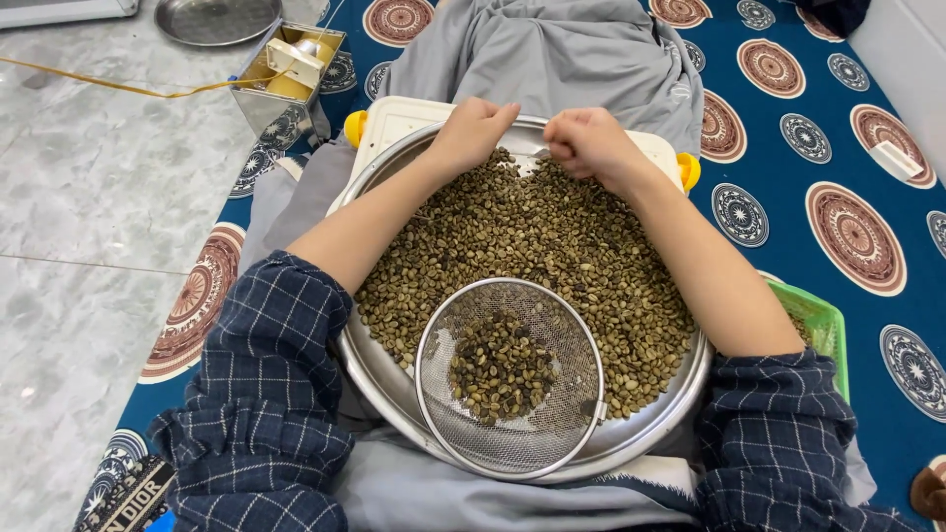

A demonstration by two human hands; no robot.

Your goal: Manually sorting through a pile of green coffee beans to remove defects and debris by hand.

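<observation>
Bright, even indoor light, soft shadows only. Mild glare on the glossy grey marble floor (89,197) and the round steel tray's rim (650,433). Sharp focus throughout; slight wide-angle bending at the edges.

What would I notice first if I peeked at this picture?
First, the big round metal tray on the person's lap, heaped with greenish-brown beans. At its near edge sits a wire mesh sieve holding a small pile of darker beans. The left hand and right hand pick through the beans at the tray's far side, above a blue mat patterned with circles.
</observation>
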